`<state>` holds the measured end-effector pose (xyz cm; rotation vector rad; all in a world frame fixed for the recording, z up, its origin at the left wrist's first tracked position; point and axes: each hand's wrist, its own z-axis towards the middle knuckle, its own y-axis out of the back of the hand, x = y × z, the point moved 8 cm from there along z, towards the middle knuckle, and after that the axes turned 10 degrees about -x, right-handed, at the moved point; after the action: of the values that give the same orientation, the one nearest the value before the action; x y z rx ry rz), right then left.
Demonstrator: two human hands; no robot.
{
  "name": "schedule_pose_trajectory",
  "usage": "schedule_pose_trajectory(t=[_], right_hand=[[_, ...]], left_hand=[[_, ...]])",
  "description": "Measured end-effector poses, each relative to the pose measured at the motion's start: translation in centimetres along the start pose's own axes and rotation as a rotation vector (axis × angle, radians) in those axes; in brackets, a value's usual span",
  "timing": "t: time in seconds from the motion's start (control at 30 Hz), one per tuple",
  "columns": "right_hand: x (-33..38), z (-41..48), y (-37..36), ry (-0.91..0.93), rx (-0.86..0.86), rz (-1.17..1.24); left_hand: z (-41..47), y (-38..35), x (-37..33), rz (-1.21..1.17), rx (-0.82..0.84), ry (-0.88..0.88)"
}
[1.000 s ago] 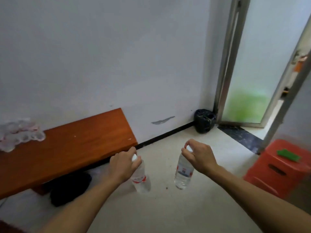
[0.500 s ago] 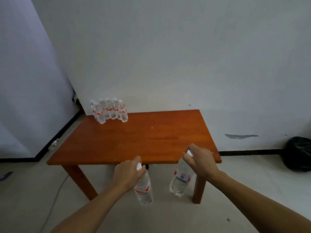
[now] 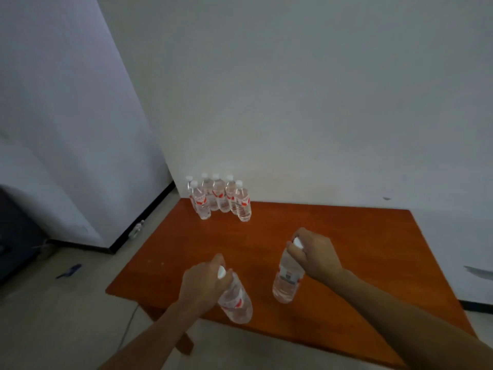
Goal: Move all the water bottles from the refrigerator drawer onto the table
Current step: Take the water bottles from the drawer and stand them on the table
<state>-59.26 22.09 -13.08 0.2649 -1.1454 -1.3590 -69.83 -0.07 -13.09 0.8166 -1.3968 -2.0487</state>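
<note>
Carried the left bottle (image 3: 236, 300) and right bottle (image 3: 286, 283) forward past the near edge — now above the table (image 3: 346, 236), no longer short of it.

Six standing water bottles (image 3: 220, 198), one desk (image 3: 346, 236), left hand (image 3: 204, 283), right hand (image 3: 316, 256), two carried bottles, left bottle (image 3: 236, 303), right bottle (image 3: 286, 281).

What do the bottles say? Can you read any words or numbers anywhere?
No words can be read.
Left bottle, in the left hand: red label, too blurred.
Right bottle, in the right hand: pale label, too blurred.
Standing bottles on the table: red labels, too small.
</note>
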Motion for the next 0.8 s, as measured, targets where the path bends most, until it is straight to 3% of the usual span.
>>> schedule_pose_trajectory(t=[0.3,0.8], right_hand=[[-3.1,12.3,-8.9,-0.063,0.008,-0.045],[-9.2,32.2,-24.1,-0.351,0.018,-0.314]], left_hand=[[13.5,-4.7,8.4,-0.017,0.035,0.087],[38.5,-16.5,20.4,-0.130,0.135,-0.174]])
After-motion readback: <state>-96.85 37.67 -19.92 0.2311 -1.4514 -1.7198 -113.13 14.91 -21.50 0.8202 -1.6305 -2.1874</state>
